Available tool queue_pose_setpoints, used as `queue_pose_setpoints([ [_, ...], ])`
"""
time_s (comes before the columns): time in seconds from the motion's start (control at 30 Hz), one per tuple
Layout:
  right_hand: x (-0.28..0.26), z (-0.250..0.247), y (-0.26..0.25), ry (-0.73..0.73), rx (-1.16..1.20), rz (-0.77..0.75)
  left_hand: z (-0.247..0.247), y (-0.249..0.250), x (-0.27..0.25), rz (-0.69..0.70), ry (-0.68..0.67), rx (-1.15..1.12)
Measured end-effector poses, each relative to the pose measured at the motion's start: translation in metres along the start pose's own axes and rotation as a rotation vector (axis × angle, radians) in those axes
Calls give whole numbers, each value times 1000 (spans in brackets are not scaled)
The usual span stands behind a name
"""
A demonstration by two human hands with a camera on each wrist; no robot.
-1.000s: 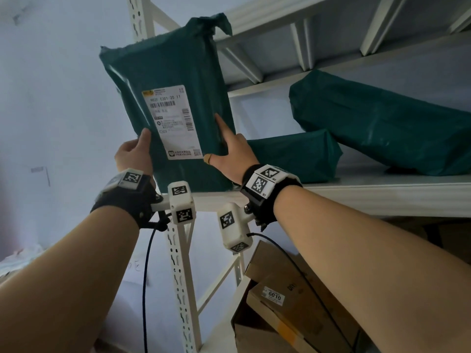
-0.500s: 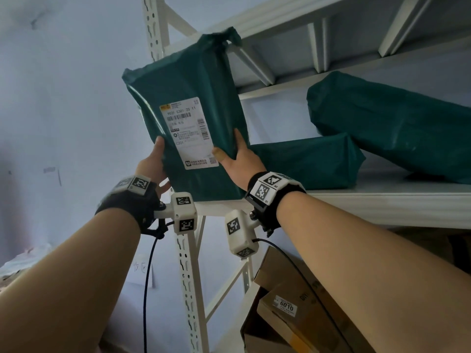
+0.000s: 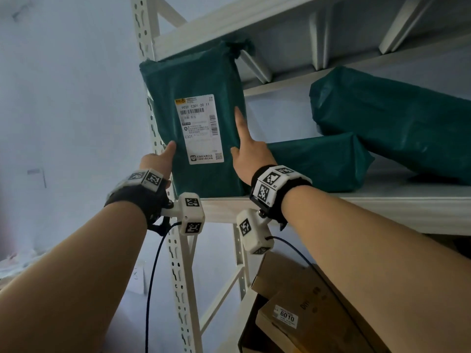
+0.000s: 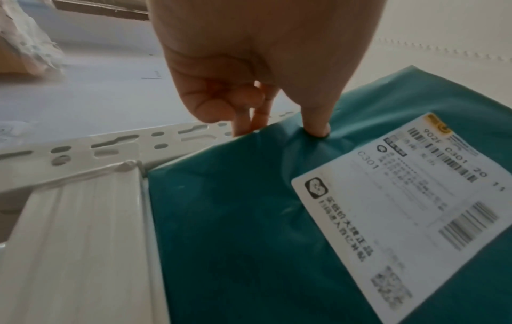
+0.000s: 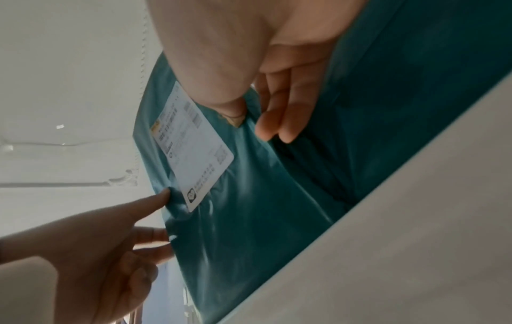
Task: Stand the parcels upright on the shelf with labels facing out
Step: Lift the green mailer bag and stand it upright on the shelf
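A dark green parcel (image 3: 204, 80) stands upright at the left end of the shelf board (image 3: 382, 202), its white label (image 3: 198, 128) facing me. Its top reaches just under the upper shelf beam (image 3: 229, 24). My left hand (image 3: 160, 161) pinches the parcel's left edge, thumb on the front, fingers (image 4: 243, 129) behind. On the right edge my right hand (image 3: 244, 154) holds on, index finger straight up the front and the other fingers (image 5: 277, 131) round the side. The parcel (image 4: 235, 219) fills the left wrist view, label (image 4: 401, 208) readable.
Two more green parcels lie on the same shelf: a small one (image 3: 318, 161) right beside the standing parcel and a larger one (image 3: 395, 118) leaning across it. The perforated post (image 3: 178, 263) stands at the parcel's left. Cardboard boxes (image 3: 305, 314) sit below.
The parcel went from tilted in the air to upright on the shelf board, moved right and inward. Both hands stayed on its lower edges.
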State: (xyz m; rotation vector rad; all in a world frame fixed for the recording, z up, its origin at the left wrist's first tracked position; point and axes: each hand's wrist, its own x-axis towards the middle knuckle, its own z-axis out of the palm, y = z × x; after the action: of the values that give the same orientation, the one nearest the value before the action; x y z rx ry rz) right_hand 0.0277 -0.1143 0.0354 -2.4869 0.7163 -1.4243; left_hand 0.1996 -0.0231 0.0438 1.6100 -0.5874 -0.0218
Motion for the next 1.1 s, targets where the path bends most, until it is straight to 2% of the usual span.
queue_pose_setpoints([
  [0.1,4,0,-2,-51,-45,-9,6,1,4,55,-42,26],
  [0.2,10,-5,-3,-56,-23,71,5,8,3,98,-18,157],
  [0.3,18,-10,-3,-50,1,127,-2,22,-3,275,221,221],
  [0.37,25,-15,-1,-23,85,179,-9,35,-7,403,290,220],
  [0.43,32,-18,-1,18,225,242,-15,50,-9,514,311,248],
  [0.5,36,-19,-3,56,297,243,-20,65,-10,616,338,303],
  [0.63,38,-12,-12,59,245,156,-15,91,-12,802,338,557],
  [0.73,42,-4,-17,65,263,162,-1,105,-12,907,301,668],
  [0.87,45,-6,-11,42,271,202,8,115,-3,859,238,685],
  [1.1,48,-10,-1,-16,76,161,16,117,13,770,157,695],
])
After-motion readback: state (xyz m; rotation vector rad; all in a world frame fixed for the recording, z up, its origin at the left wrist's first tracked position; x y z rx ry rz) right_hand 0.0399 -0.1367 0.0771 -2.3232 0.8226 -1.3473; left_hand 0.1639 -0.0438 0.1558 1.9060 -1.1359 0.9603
